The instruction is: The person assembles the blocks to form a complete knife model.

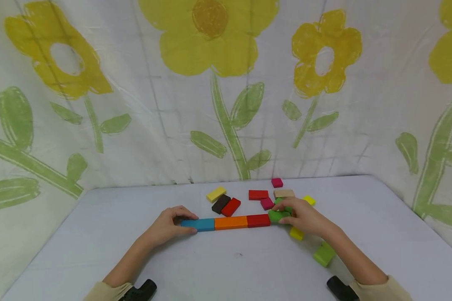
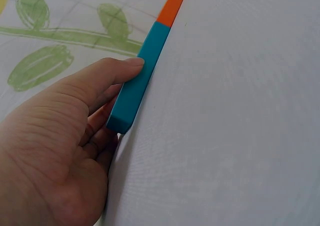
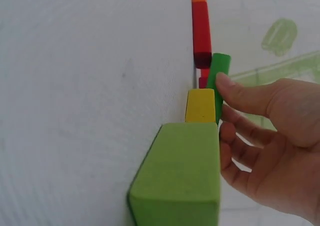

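Note:
A blue block (image 1: pixel 202 225), an orange block (image 1: pixel 231 223) and a red block (image 1: pixel 258 220) lie end to end in a row on the table. At the row's left end my left hand (image 1: pixel 167 226) pinches the blue block between thumb and fingers, as the left wrist view also shows. My right hand (image 1: pixel 305 215) holds a dark green block (image 1: pixel 276 216) between thumb and fingers at the row's right end. In the right wrist view this green block (image 3: pixel 220 63) is close to the red one; whether they touch I cannot tell. Part of it is hidden by my fingers.
Behind the row lie a yellow block (image 1: pixel 216 194), a dark brown one (image 1: pixel 221 204) and several red, pink and tan blocks (image 1: pixel 284 193). Near my right wrist are another yellow block (image 1: pixel 296 233) and a light green block (image 1: pixel 324 254). A flowered curtain (image 1: pixel 165 125) hangs behind the white table (image 1: pixel 229 267).

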`<state>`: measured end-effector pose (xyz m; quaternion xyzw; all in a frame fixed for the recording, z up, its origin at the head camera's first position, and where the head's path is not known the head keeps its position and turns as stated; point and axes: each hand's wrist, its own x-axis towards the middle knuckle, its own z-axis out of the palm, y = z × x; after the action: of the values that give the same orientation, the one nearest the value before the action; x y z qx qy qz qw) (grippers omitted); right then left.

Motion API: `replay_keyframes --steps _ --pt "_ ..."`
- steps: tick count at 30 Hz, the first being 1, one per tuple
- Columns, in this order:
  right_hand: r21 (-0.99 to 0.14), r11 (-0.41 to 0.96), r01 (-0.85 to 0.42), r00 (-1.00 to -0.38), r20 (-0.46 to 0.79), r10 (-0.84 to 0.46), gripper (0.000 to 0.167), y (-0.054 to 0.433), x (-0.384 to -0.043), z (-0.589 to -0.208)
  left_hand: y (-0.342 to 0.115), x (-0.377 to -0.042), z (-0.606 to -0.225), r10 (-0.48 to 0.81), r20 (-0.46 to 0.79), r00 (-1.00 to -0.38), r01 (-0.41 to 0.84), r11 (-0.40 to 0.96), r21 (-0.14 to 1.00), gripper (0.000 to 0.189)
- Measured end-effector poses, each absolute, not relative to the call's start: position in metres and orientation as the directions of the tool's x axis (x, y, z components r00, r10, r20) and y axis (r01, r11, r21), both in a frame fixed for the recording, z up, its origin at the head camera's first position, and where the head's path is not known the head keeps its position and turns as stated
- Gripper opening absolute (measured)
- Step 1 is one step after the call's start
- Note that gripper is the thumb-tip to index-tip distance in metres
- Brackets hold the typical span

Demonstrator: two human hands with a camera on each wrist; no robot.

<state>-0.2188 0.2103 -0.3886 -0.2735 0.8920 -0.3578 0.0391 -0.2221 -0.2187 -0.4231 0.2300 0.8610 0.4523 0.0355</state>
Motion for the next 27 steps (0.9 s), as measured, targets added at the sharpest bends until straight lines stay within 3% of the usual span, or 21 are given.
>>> replay_keyframes --steps 27 --pt "-0.65 0.647 -0.398 -0.88 0.071 -0.47 0.03 0.2059 -0.2162 -0.3925 -0.2186 -0.2219 -0.423 0.433 0.15 -0.889 0.368 0.48 0.797 0.028"
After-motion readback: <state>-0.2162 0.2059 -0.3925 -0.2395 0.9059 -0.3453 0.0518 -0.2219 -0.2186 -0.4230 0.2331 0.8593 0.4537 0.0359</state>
